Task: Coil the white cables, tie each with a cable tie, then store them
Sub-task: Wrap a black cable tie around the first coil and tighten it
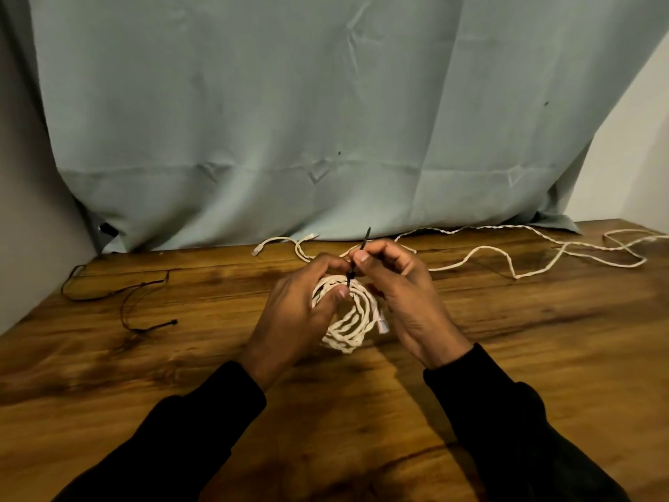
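Observation:
A coiled white braided cable (349, 322) hangs between my hands just above the wooden table (506, 356). My left hand (300, 306) grips the coil's left side, thumb pressed on the strands. A black cable tie (356, 264) is looped round the top of the coil, its head at the strands and its tail sticking up. My right hand (398, 295) pinches that tail between thumb and forefinger. A white connector (382, 324) dangles at the coil's right side. Another white cable (506, 260) lies uncoiled along the back of the table.
Loose black cable ties (126, 302) lie on the table at the left. A pale green curtain (289, 121) hangs behind the table's back edge. A white wall rises at the right, and a grey wall stands at the left.

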